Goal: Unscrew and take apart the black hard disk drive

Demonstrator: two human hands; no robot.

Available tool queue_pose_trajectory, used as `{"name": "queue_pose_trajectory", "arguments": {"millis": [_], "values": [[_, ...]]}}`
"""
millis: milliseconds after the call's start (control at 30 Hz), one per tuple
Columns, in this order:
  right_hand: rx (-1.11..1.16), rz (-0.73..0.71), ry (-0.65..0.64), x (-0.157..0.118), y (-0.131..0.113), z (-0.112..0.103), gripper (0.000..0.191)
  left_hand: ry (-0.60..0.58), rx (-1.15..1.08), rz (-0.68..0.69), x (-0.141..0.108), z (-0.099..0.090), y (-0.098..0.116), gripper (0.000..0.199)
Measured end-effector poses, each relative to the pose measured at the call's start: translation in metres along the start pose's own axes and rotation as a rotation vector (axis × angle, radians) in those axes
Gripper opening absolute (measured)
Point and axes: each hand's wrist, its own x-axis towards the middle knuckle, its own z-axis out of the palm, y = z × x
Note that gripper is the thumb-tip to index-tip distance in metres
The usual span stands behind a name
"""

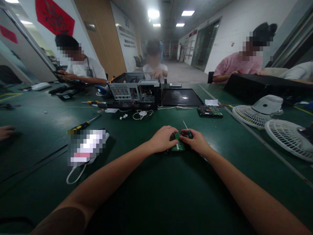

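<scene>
A small device with a green circuit board [180, 143] lies on the dark green table between my hands. My left hand [164, 139] grips its left side, the fingers curved over the top edge and the thumb on the board. At the right, my right hand [195, 140] is closed round the dark handle of a screwdriver [189, 133], whose thin metal shaft points up and to the left, away from the board. The thumb and a finger of that hand also reach the board's right edge.
An open metal computer case [133, 93] stands ahead, with a flat black panel [181, 97] beside it. Another circuit-board device [210, 112] lies ahead right. White fans [288, 135] are at the right. A yellow-black screwdriver [81, 126] and a phone [88, 147] lie left. Several people sit around.
</scene>
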Motion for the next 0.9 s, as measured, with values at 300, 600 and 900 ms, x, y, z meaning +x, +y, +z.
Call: {"name": "queue_pose_trajectory", "arguments": {"millis": [300, 600, 900], "values": [[0.023, 0.007, 0.008, 0.001, 0.000, 0.001, 0.043, -0.123, 0.030, -0.031, -0.002, 0.000, -0.003, 0.048], [-0.002, -0.011, -0.001, 0.001, 0.002, -0.001, 0.043, -0.190, 0.034, -0.049, -0.002, -0.005, -0.007, 0.056], [-0.024, 0.007, -0.008, -0.002, -0.002, 0.000, 0.041, -0.258, -0.007, -0.018, -0.001, -0.013, -0.018, 0.070]]}}
